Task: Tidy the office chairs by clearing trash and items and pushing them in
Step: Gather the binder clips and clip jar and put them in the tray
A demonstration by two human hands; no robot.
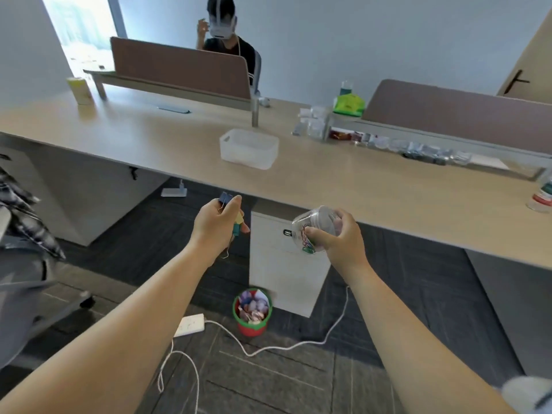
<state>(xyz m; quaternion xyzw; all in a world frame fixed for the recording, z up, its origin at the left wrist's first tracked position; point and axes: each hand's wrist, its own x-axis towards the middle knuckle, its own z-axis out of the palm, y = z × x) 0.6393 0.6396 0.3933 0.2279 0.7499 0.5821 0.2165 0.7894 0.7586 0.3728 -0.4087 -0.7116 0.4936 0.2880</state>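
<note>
My left hand (216, 224) is closed around several coloured binder clips (227, 199), blue at the top, yellow and teal below. My right hand (340, 237) grips a clear plastic jar (313, 221), tilted on its side, with coloured paper clips inside. Both hands hover just in front of the long wooden desk (179, 138). An office chair (21, 264) with a dark patterned cloth over it stands at the far left, partly out of frame. A small red and green bin (252, 327) full of crumpled paper sits on the floor below my hands.
A clear plastic box (249, 149) stands on the desk, with small jars and a green pack (349, 104) farther right. A white drawer cabinet (286, 264) stands under the desk. A power strip (191, 324) and white cable lie on the floor. Another person sits behind the divider.
</note>
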